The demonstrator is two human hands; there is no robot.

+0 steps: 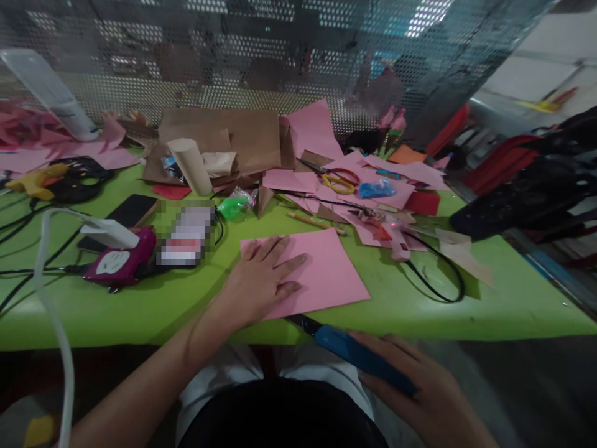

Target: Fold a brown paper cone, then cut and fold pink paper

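Note:
My left hand (261,280) lies flat with fingers spread on a pink sheet of paper (321,274) near the front edge of the green table (140,305). My right hand (420,389) is below the table edge, fingers wrapped round a blue-handled cutter (354,351). Its dark blade end points up and left toward the sheet's near edge.
Behind the sheet lie a pink glue gun (396,239) with a black cord, a pencil (317,222), scissors with red and yellow handles (338,180), pink and brown paper scraps, and a paper roll (191,165). A phone (128,211), cables and a magenta device (119,258) lie left.

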